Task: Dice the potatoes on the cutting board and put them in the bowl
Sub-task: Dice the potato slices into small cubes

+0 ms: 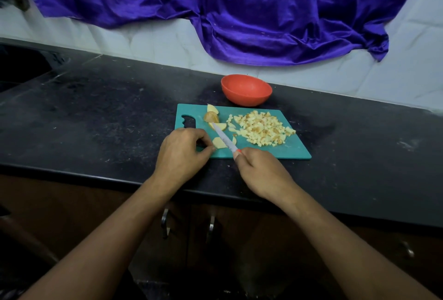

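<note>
A teal cutting board (294, 148) lies on the black counter. A heap of diced potato (261, 130) covers its right half. Three larger potato wedges (212, 116) sit near the board's far left corner. My left hand (182, 153) pinches a flat potato slice (218, 143) at the board's near edge. My right hand (261, 172) grips a knife (224, 139) by its orange handle; the blade lies across the slice and points towards the wedges. A small cut sliver lies just right of the blade. An orange bowl (247, 90) stands behind the board, and I see nothing in it.
The black counter (107, 112) stretches left and right of the board, dusted with pale specks. A purple cloth (239, 12) hangs over the tiled wall behind. Cabinet handles (165, 220) sit below the counter's front edge. A dark recess lies at the far left.
</note>
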Demonstrator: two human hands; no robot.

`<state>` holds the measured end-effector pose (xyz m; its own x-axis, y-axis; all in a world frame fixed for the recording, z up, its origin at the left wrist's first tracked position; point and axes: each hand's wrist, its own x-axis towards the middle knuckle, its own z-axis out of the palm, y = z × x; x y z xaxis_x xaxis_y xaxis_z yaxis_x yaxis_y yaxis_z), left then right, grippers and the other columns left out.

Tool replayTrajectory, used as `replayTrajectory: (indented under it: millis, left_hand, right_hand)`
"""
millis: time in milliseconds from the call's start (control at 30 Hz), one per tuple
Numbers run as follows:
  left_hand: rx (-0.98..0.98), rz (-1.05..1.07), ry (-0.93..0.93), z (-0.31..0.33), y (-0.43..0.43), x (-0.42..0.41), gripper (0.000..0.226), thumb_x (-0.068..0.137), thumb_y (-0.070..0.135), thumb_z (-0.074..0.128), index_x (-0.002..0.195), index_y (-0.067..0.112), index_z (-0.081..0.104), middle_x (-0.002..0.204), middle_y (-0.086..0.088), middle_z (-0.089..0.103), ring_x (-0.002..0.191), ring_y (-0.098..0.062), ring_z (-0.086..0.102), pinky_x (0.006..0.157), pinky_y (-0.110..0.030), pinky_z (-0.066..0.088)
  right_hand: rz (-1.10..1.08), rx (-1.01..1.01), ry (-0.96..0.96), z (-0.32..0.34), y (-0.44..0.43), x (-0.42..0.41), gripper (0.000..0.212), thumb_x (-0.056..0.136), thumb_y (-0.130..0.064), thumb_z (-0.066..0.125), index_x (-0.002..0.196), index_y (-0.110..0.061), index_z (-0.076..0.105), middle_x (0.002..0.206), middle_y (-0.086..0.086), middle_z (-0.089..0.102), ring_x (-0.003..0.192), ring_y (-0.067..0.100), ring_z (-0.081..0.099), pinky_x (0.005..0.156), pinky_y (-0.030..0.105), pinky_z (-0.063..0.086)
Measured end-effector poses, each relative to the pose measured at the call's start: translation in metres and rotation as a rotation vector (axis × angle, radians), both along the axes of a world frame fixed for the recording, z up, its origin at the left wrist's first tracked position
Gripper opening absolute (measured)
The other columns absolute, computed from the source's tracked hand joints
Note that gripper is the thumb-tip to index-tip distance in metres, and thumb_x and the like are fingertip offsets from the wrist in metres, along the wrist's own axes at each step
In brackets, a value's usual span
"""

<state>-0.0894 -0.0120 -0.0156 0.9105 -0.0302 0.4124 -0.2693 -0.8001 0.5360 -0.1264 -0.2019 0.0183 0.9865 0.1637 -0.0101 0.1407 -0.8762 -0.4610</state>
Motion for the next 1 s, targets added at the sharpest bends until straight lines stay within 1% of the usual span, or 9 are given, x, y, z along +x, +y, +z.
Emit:
replayTrajectory:
  millis: [67, 133, 233, 333, 500, 667, 867, 933, 1000]
  left_hand:
    - [-0.008, 0.0, 0.013, -0.001, 0.001, 0.001, 0.009, 0.087, 0.039, 0.078, 0.093, 0.032, 0.075, 0.092, 0.02, 0.07, 0.096, -0.003, 0.062, 0.088, -0.036, 0.056]
    - [-0.011, -0.014, 0.026, -0.001, 0.002, 0.001, 0.01, 0.089, 0.039, 0.076, 0.097, 0.033, 0.077, 0.096, 0.019, 0.071, 0.099, -0.004, 0.062, 0.09, -0.037, 0.056]
    - [-0.019, -0.035, 0.018, -0.002, 0.003, 0.0, 0.013, 0.09, 0.036, 0.072, 0.102, 0.033, 0.076, 0.1, 0.018, 0.072, 0.1, -0.005, 0.062, 0.09, -0.038, 0.056]
    - [-0.018, -0.031, 0.012, -0.002, 0.004, 0.0, 0.016, 0.09, 0.028, 0.071, 0.105, 0.032, 0.075, 0.102, 0.016, 0.07, 0.102, -0.005, 0.061, 0.091, -0.035, 0.055]
    - [0.008, -0.039, 0.006, -0.002, 0.003, 0.0, 0.018, 0.089, 0.026, 0.072, 0.106, 0.032, 0.073, 0.104, 0.016, 0.069, 0.103, -0.004, 0.058, 0.09, -0.03, 0.053]
    - [0.0, -0.048, 0.001, -0.003, 0.004, 0.0, 0.016, 0.09, 0.029, 0.073, 0.105, 0.033, 0.072, 0.103, 0.017, 0.068, 0.102, -0.004, 0.058, 0.089, -0.031, 0.053]
    - [-0.005, -0.061, -0.021, -0.003, 0.004, 0.0, 0.013, 0.09, 0.033, 0.074, 0.103, 0.033, 0.072, 0.101, 0.018, 0.068, 0.1, -0.003, 0.059, 0.088, -0.03, 0.053]
    - [-0.036, -0.071, -0.022, -0.002, 0.005, 0.002, 0.013, 0.09, 0.029, 0.074, 0.102, 0.033, 0.072, 0.101, 0.018, 0.067, 0.097, -0.003, 0.059, 0.086, -0.03, 0.054]
    - [-0.061, -0.106, -0.004, -0.002, 0.009, 0.007, 0.019, 0.089, 0.021, 0.072, 0.104, 0.034, 0.072, 0.105, 0.018, 0.064, 0.094, -0.003, 0.059, 0.082, -0.03, 0.054]
  right_hand:
    - [-0.042, 0.093, 0.024, 0.002, -0.002, 0.001, 0.04, 0.11, -0.043, 0.04, 0.088, -0.019, 0.062, 0.081, 0.002, 0.064, 0.072, 0.019, 0.061, 0.067, 0.044, 0.05]
    - [-0.089, 0.098, 0.016, 0.001, -0.008, 0.001, 0.039, 0.11, -0.042, 0.039, 0.087, -0.019, 0.06, 0.079, 0.001, 0.063, 0.068, 0.017, 0.059, 0.061, 0.04, 0.047]
    - [-0.145, -0.134, -0.064, -0.002, -0.018, -0.003, 0.036, 0.11, -0.043, 0.036, 0.089, -0.023, 0.057, 0.079, -0.002, 0.061, 0.068, 0.014, 0.058, 0.056, 0.034, 0.041]
    - [-0.16, -0.269, -0.084, -0.005, -0.024, -0.006, 0.037, 0.11, -0.044, 0.034, 0.093, -0.023, 0.058, 0.079, -0.003, 0.061, 0.069, 0.014, 0.059, 0.059, 0.036, 0.046]
    - [-0.081, -0.351, -0.099, -0.004, -0.022, -0.005, 0.037, 0.11, -0.045, 0.033, 0.097, -0.023, 0.06, 0.08, -0.004, 0.061, 0.072, 0.014, 0.059, 0.067, 0.04, 0.053]
    - [-0.003, -0.404, -0.132, -0.003, -0.018, 0.002, 0.035, 0.11, -0.045, 0.033, 0.1, -0.024, 0.059, 0.081, -0.004, 0.059, 0.073, 0.014, 0.057, 0.07, 0.04, 0.053]
    - [0.018, -0.392, -0.16, -0.008, -0.021, 0.012, 0.035, 0.11, -0.046, 0.033, 0.097, -0.024, 0.058, 0.081, -0.005, 0.058, 0.072, 0.011, 0.055, 0.066, 0.037, 0.049]
    - [-0.012, -0.343, -0.172, -0.012, -0.025, 0.014, 0.036, 0.109, -0.046, 0.033, 0.094, -0.025, 0.058, 0.079, -0.005, 0.058, 0.07, 0.012, 0.056, 0.065, 0.038, 0.05]
    - [-0.042, -0.291, -0.195, -0.016, -0.027, 0.015, 0.036, 0.109, -0.046, 0.033, 0.091, -0.025, 0.055, 0.077, -0.006, 0.058, 0.068, 0.011, 0.056, 0.06, 0.036, 0.045]
